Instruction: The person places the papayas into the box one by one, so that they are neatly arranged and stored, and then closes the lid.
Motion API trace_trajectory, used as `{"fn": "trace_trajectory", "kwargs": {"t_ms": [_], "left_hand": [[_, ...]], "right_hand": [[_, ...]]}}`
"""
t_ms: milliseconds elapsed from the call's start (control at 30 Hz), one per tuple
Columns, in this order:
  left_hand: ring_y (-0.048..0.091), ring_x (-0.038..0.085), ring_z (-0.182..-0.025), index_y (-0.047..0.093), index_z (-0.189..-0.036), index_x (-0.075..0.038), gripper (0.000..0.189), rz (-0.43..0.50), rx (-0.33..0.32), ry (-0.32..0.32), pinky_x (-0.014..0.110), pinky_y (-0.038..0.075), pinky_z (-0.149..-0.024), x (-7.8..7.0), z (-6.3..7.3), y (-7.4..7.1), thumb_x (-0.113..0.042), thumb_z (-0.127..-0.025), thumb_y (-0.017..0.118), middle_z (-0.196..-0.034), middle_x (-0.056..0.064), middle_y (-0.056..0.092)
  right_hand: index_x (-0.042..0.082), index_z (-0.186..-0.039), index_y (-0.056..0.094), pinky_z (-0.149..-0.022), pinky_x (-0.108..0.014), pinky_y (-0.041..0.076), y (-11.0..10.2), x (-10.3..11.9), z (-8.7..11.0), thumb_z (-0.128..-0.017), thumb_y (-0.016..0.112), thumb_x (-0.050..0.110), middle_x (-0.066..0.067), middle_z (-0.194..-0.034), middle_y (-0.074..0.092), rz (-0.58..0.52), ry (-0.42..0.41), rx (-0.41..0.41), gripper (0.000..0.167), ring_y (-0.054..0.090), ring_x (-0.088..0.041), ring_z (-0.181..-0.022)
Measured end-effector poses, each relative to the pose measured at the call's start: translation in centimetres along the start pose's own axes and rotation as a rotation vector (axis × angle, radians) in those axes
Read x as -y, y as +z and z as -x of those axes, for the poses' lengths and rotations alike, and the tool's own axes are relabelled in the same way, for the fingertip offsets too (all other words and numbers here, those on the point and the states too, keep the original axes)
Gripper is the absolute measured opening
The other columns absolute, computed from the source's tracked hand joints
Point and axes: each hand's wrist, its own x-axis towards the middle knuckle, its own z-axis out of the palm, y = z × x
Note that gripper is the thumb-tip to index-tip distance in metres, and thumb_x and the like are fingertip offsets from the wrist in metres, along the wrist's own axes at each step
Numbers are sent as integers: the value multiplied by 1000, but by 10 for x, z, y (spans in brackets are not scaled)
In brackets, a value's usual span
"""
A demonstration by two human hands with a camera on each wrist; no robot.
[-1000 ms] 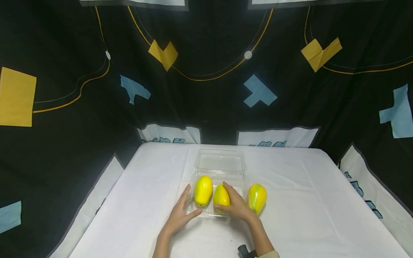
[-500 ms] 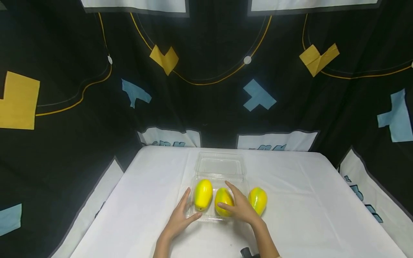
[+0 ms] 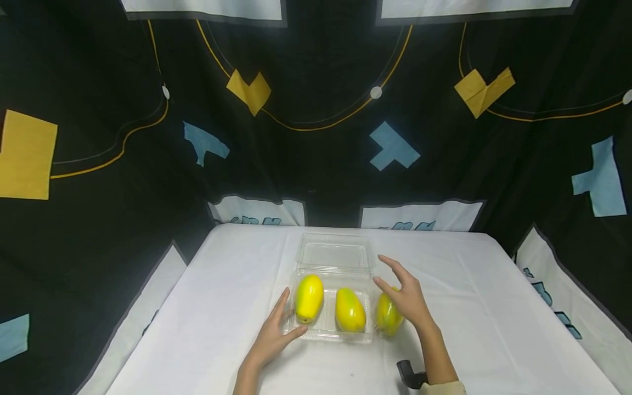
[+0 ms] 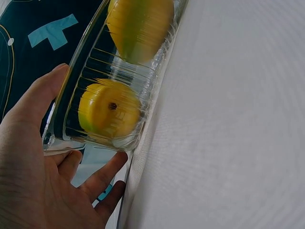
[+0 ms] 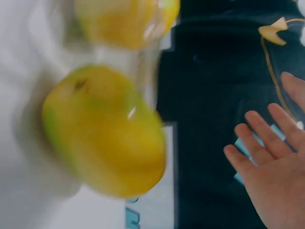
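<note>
A clear plastic clamshell container [image 3: 329, 332] lies with its lid folded back, holding two yellow mangoes, a left mango [image 3: 309, 299] and a right mango [image 3: 350, 310]. My left hand [image 3: 270, 334] holds its near left corner, thumb at the front rim and fingers along the left side; in the left wrist view the thumb meets the rim [image 4: 71, 78]. A third, yellow-green mango [image 3: 388, 316] sits on the table just right of the container. My right hand [image 3: 411, 296] hovers over it with fingers spread, partly covering it in the head view; the right wrist view shows space between palm and mango [image 5: 107, 133].
The container's see-through lid [image 3: 336, 252] lies flat behind the base. A white cloth [image 3: 469, 329] covers the table. Black curtains [image 3: 316, 164] with blue and yellow patches hang behind it. A dark wrist device [image 3: 411, 376] sits by my right forearm.
My right hand has let go of the right mango inside the container and moved right, over the third mango. The right mango has shifted slightly right. My left hand has stayed put.
</note>
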Motion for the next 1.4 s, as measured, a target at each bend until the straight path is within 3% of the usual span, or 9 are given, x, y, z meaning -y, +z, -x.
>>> {"fn": "trace_trajectory", "kwargs": {"t_ms": [100, 300, 400, 600, 867, 1033, 1300, 1400], "left_hand": [[47, 36, -120, 13, -149, -19, 95, 4, 3, -1, 67, 25, -97, 1, 0, 0, -37, -77, 73, -153, 11, 13], [46, 36, -120, 13, -149, -22, 95, -1, 1, -10, 67, 25, -97, 0, 1, 0, -39, -77, 73, -153, 11, 14], [46, 37, -120, 13, -149, -22, 95, -6, -2, -4, 67, 25, -97, -1, 1, 0, -40, -77, 72, -153, 12, 14], [46, 38, -120, 14, -149, -21, 95, -16, -9, -3, 67, 24, -97, 1, 0, 0, -39, -77, 73, -152, 13, 15], [46, 37, -121, 12, -149, -28, 94, -25, -7, -4, 67, 24, -98, 3, -1, 1, -40, -77, 72, -153, 12, 14], [46, 37, -120, 12, -149, -28, 94, -27, -7, 3, 67, 24, -97, 3, -1, 1, -39, -78, 72, -152, 13, 15], [47, 36, -120, 13, -149, -19, 95, -26, -2, -10, 66, 24, -98, 2, -1, 2, -39, -78, 72, -152, 12, 14], [47, 36, -120, 13, -149, -21, 95, -17, 3, -12, 66, 24, -98, 1, -1, 1, -40, -78, 72, -153, 12, 14]], "right_hand": [[15, -132, 50, -103, -54, 30, -4, -15, -2, -87, 65, 31, -7, -136, 47, -2, -5, -20, 51, 38, -30, -128], [14, -133, 48, -104, -55, 27, -6, -42, -2, -87, 65, 29, -8, -136, 47, 5, 35, 15, 51, 36, -31, -129], [15, -135, 46, -104, -57, 26, -3, -60, -1, -87, 65, 27, -10, -135, 48, -14, 15, 25, 53, 36, -32, -128], [27, -138, 40, -105, -55, 27, 6, -94, 2, -87, 64, 29, -10, -134, 49, -22, 58, 65, 56, 37, -31, -129], [13, -139, 39, -104, -55, 26, 5, -92, 3, -88, 63, 29, -16, -134, 48, -85, 167, 171, 59, 37, -37, -128], [12, -136, 44, -104, -53, 28, 2, -85, 5, -86, 66, 27, -13, -130, 52, -100, 257, 220, 56, 41, -34, -125], [11, -132, 51, -106, -50, 28, -2, -87, 7, -84, 67, 38, -7, -128, 55, -93, 253, 259, 57, 38, -29, -128], [9, -130, 52, -106, -50, 27, -4, -88, 8, -85, 66, 38, -6, -130, 53, -102, 233, 267, 56, 36, -28, -129]]}}
